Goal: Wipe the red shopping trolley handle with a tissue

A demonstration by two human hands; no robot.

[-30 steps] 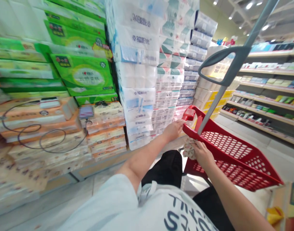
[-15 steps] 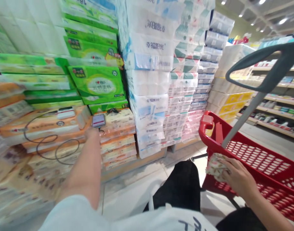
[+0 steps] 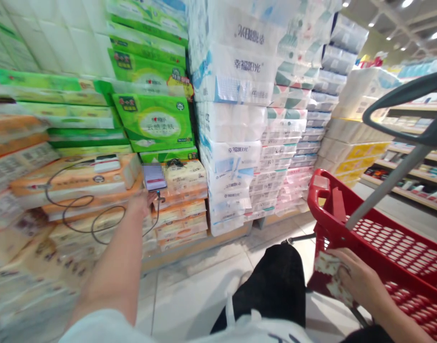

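My left hand is stretched out to a phone that leans on a stack of orange tissue packs. Its fingertips are at the phone's lower edge; blur hides whether they grip it. A dark cable runs from the phone in loops over the packs to a white power bank. My right hand presses a floral cloth against the near wall of a red shopping basket, low on the right.
The basket's grey pull handle rises to the right. Green tissue packs and tall stacks of white paper rolls line the left and middle. Store shelves run along the far right. Pale floor tiles lie below.
My left hand left the basket rim and swung left to the phone. My view turned left. My right hand stayed on the cloth at the basket.
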